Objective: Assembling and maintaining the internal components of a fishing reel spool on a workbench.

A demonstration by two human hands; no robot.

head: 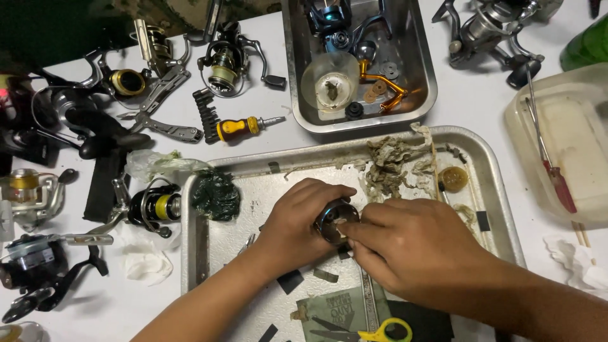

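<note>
Head view: both hands meet over a large metal tray (491, 190). The left hand (294, 221) is curled closed around a round, shiny metal reel part (334, 218), gripping it from the left so its open face turns toward the other hand; that looks like a steadying hold. The right hand (415, 244) has its fingers drawn together with the tips pressed on the part's right edge; whether they pinch something small there I cannot tell. The part sits between the 2 hands, just above the tray floor, likely so anything loosened drops into the tray.

Just beyond the right hand lies a heap of pale, shredded used wipes (389, 166), and to its right a small round amber-lidded tub (454, 179). Left of the left hand, at the tray's corner, sits a crumpled dark green rag (216, 195). Near the wrists, on the near side, lies a flat grey-green printed packet (335, 311) with yellow-handled scissors (386, 330) on it, close by for reach; dark tape strips are scattered about.

Beyond the hands, a smaller steel pan (424, 69) holds dismantled pieces, among them a gold handle arm (383, 85), kept together in 1 place. Far left of the left hand lie several spinning reels (155, 206), a yellow-handled screwdriver (244, 128) and folding pliers (161, 120). Far right of the right hand a clear plastic box (573, 136) carries a red-handled screwdriver (557, 177)
</note>
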